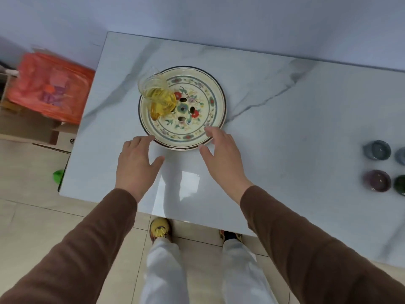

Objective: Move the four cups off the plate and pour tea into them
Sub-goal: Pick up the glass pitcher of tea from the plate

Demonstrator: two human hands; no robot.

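Note:
A round floral plate [210,93] with holes in its middle sits on the marble table [274,110]. On the plate's left side stands a glass pitcher [158,95] holding yellow tea. Several small cups stand on the table at the far right: a blue-grey cup [377,149], a second bluish cup [401,156] cut by the frame edge, a purple cup [377,180] and a dark green cup [400,184]. My left hand [137,163] hovers open just below the plate's near left rim. My right hand [221,150] is open, fingertips at the plate's near right rim.
An orange plastic bag [52,86] lies on cardboard boxes [28,126] on the floor left of the table. A green object [58,175] sits by the table's left edge. My feet stand under the near table edge [197,220].

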